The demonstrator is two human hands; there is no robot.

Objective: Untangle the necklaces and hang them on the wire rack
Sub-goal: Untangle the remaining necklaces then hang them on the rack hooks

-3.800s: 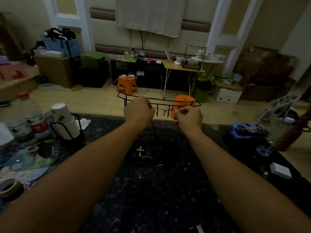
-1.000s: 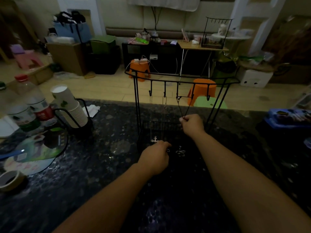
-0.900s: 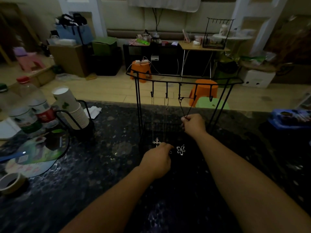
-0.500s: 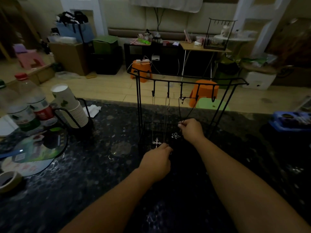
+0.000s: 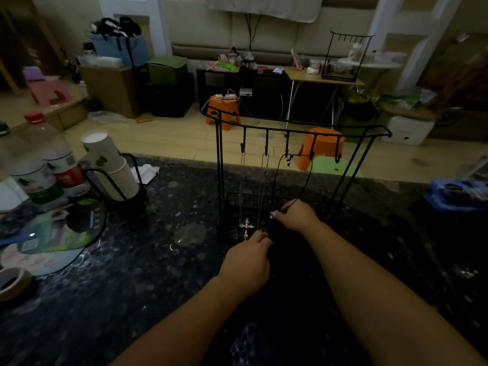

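Note:
A black wire rack [image 5: 295, 130] with a row of hooks stands on the dark speckled counter [image 5: 132, 286]. A chain with a silver cross pendant [image 5: 246, 227] hangs from the leftmost hook. A second thin chain [image 5: 264, 186] hangs from the hook beside it. A black cord necklace [image 5: 303, 175] loops from the third and fourth hooks down into my right hand [image 5: 297, 215], which pinches it near the rack's mesh base. My left hand [image 5: 248, 262] is closed just below the cross pendant, pinching the small end of the second chain.
At the left stand water bottles [image 5: 50, 159], a stack of paper cups [image 5: 111, 167] in a wire holder, a round fan and a tape roll [image 5: 10, 283]. A blue box [image 5: 456, 194] sits at the right. Beyond the counter edge lie orange stools and room clutter.
My right hand has drawn the black cord lower, and its flower pendant, seen hanging free a moment ago, is now tucked at my fingers. My left hand stays near the cross pendant.

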